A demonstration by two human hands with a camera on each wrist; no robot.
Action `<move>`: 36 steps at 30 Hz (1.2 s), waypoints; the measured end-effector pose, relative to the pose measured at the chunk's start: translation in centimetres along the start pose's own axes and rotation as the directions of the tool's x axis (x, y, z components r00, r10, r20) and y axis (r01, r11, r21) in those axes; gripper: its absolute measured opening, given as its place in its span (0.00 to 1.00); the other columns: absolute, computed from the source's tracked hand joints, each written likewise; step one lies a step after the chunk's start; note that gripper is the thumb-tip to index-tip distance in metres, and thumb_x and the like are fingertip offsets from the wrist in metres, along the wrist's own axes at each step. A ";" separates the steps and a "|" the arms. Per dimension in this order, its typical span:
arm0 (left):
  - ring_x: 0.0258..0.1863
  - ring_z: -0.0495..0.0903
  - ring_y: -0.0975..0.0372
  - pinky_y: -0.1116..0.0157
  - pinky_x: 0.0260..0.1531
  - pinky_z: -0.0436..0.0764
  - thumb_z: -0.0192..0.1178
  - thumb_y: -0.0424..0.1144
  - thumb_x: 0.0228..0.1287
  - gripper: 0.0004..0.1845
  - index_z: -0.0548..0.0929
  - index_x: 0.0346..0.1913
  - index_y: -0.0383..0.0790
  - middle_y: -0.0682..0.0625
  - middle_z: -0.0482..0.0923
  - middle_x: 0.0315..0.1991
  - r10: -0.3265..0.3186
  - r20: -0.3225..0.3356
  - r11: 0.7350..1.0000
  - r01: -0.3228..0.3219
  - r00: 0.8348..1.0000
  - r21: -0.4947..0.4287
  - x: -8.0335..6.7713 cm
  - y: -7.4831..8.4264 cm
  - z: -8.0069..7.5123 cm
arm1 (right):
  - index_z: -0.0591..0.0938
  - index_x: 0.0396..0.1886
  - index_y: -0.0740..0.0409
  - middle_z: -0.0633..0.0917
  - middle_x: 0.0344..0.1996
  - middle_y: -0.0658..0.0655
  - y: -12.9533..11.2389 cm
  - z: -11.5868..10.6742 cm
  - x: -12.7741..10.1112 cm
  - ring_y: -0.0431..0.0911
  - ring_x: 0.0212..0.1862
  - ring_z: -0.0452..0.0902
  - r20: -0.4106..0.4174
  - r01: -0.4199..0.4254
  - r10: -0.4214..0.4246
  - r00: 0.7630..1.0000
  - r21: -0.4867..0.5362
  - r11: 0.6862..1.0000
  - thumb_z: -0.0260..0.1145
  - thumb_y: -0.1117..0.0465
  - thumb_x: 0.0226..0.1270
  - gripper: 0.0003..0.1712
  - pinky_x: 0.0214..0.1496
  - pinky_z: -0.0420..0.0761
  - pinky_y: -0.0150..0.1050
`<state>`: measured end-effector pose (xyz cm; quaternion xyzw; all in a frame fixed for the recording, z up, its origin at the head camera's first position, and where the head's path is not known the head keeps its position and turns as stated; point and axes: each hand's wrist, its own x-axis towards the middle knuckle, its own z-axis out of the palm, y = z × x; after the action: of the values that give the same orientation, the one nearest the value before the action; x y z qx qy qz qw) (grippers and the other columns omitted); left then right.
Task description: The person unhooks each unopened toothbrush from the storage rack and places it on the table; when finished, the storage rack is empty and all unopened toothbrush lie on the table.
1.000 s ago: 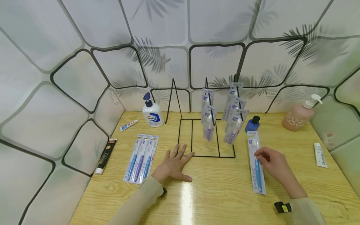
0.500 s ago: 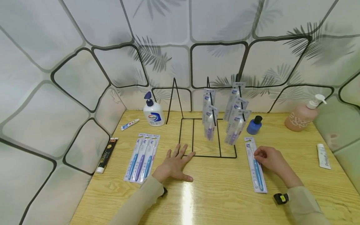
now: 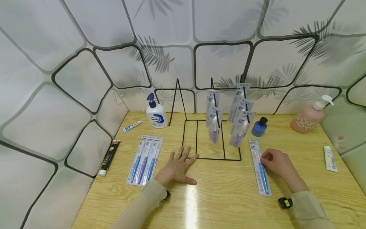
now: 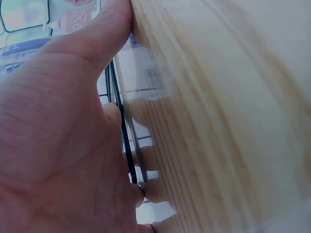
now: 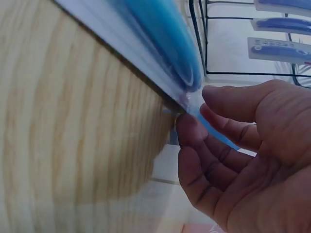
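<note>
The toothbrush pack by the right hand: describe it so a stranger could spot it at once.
Start at the black wire rack in the middle of the wooden table. Just right of its base a single blue toothbrush pack lies flat, the right hand pinching its edge. The other flat packs lie left of the rack; the rest hang.

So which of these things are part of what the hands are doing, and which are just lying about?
In play:
- blue toothbrush in a flat blister pack, edge pinched by right hand
- black wire display rack, its base under left hand
- packs already hanging

Lying about:
- three-toothbrush pack
- white soap pump bottle
- pink pump bottle
- small blue bottle
</note>
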<state>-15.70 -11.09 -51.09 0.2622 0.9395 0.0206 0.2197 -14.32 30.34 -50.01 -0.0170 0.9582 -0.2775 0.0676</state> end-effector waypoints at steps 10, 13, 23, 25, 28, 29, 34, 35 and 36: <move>0.83 0.27 0.46 0.34 0.76 0.45 0.59 0.81 0.50 0.61 0.38 0.82 0.69 0.49 0.24 0.84 -0.003 0.004 1.000 0.003 1.000 0.007 0.0 -0.1 -0.1 | 0.86 0.39 0.57 0.88 0.33 0.54 -6.3 1.1 -2.4 0.45 0.33 0.83 -0.299 0.315 -0.307 0.904 -0.023 0.949 0.70 0.68 0.65 0.04 0.32 0.80 0.39; 0.83 0.27 0.46 0.34 0.76 0.45 0.59 0.81 0.51 0.61 0.37 0.82 0.70 0.49 0.24 0.84 -0.008 0.005 1.000 0.008 1.000 0.001 0.0 -0.2 -0.1 | 0.86 0.43 0.57 0.88 0.35 0.53 -9.3 1.8 -2.5 0.43 0.33 0.82 -0.383 0.477 -0.437 0.814 0.011 0.879 0.71 0.73 0.61 0.12 0.30 0.81 0.35; 0.83 0.28 0.46 0.34 0.76 0.45 0.59 0.80 0.50 0.61 0.40 0.82 0.69 0.48 0.26 0.84 -0.010 0.011 1.000 0.010 1.000 -0.003 -0.2 0.1 -0.3 | 0.81 0.59 0.60 0.68 0.71 0.69 -16.1 3.1 -1.0 0.64 0.64 0.73 -0.404 0.639 -0.562 0.721 0.076 0.765 0.73 0.72 0.59 0.26 0.57 0.80 0.61; 0.83 0.28 0.46 0.35 0.76 0.45 0.59 0.81 0.50 0.61 0.40 0.82 0.69 0.49 0.26 0.84 -0.010 0.008 1.000 0.010 1.000 0.002 -0.2 0.1 -0.3 | 0.81 0.59 0.61 0.65 0.73 0.72 -16.6 3.3 -0.5 0.66 0.66 0.71 -0.418 0.637 -0.558 0.717 0.069 0.767 0.72 0.72 0.60 0.25 0.60 0.77 0.64; 0.83 0.29 0.45 0.34 0.76 0.46 0.59 0.81 0.50 0.61 0.40 0.82 0.69 0.48 0.27 0.84 -0.001 -0.001 1.000 0.001 1.000 0.005 -0.2 0.1 -0.2 | 0.82 0.58 0.61 0.64 0.74 0.74 -17.0 3.6 0.3 0.68 0.69 0.68 -0.430 0.618 -0.538 0.725 0.061 0.784 0.72 0.71 0.61 0.24 0.61 0.76 0.65; 0.83 0.29 0.45 0.34 0.76 0.46 0.59 0.81 0.50 0.61 0.40 0.82 0.69 0.48 0.27 0.84 0.001 -0.003 1.000 -0.001 1.000 0.005 -0.2 0.1 -0.2 | 0.82 0.58 0.61 0.65 0.73 0.74 -17.1 3.7 0.5 0.69 0.69 0.68 -0.433 0.613 -0.531 0.728 0.066 0.787 0.72 0.71 0.61 0.24 0.60 0.77 0.66; 0.83 0.29 0.45 0.34 0.76 0.46 0.59 0.81 0.49 0.61 0.40 0.82 0.69 0.48 0.27 0.84 0.004 -0.004 1.000 -0.004 1.000 -0.001 -0.1 0.1 0.0 | 0.83 0.58 0.59 0.75 0.65 0.70 -17.6 4.0 1.5 0.67 0.63 0.75 -0.449 0.594 -0.495 0.744 0.104 0.798 0.70 0.71 0.62 0.23 0.57 0.78 0.66; 0.83 0.29 0.45 0.34 0.76 0.46 0.60 0.81 0.49 0.61 0.40 0.82 0.69 0.48 0.27 0.84 0.001 -0.005 1.000 -0.001 1.000 -0.001 -0.2 0.1 0.0 | 0.82 0.59 0.59 0.77 0.63 0.68 -17.8 4.0 1.6 0.66 0.61 0.76 -0.453 0.596 -0.492 0.743 0.114 0.795 0.70 0.71 0.62 0.24 0.57 0.78 0.64; 0.83 0.29 0.45 0.34 0.76 0.46 0.60 0.81 0.49 0.61 0.40 0.82 0.69 0.48 0.27 0.84 0.000 -0.005 1.000 0.000 1.000 -0.002 -0.2 0.1 -0.1 | 0.82 0.60 0.59 0.78 0.61 0.67 -17.9 4.0 1.7 0.65 0.60 0.77 -0.459 0.598 -0.491 0.740 0.116 0.793 0.70 0.71 0.62 0.25 0.57 0.79 0.63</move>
<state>-15.55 -11.13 -50.93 0.2619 0.9400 0.0221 0.2178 -15.56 13.00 -43.98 -0.2319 0.8584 -0.4035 -0.2157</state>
